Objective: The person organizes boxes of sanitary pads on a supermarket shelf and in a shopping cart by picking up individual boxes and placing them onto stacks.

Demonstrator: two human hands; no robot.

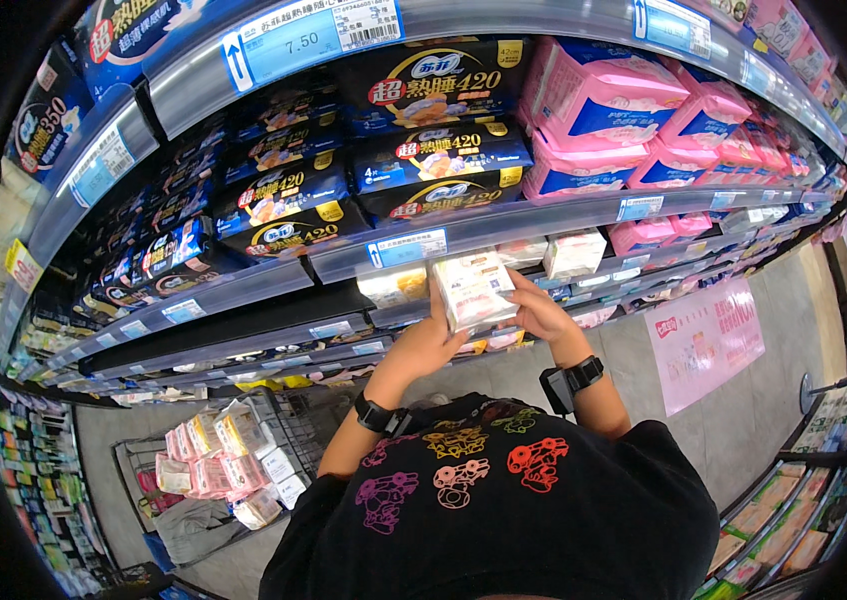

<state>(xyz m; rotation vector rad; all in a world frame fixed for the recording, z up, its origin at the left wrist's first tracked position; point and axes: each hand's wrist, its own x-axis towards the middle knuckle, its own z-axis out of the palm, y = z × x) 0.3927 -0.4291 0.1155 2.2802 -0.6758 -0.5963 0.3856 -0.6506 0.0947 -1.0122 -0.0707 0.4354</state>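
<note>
Between both hands I hold a white soft package [474,291] with pale pink and yellow print, close to the front of a store shelf. My left hand [423,341] grips its left side, and my right hand [539,307] has its fingers on the right side. Just behind it on the lower shelf lie a white-and-yellow package [393,286] and a white package [575,253]. Above them, dark blue packs of sanitary pads [438,154] stand stacked beside pink packs [603,94]. Each of my wrists wears a black strap with a device.
A wire shopping cart [296,420] on the left holds pink and white packages [217,457] and a grey cloth or bag [194,529]. A clear shelf edge with price tags [408,247] runs across in front. A pink poster [706,346] lies on the grey floor. More shelving [757,517] stands at right.
</note>
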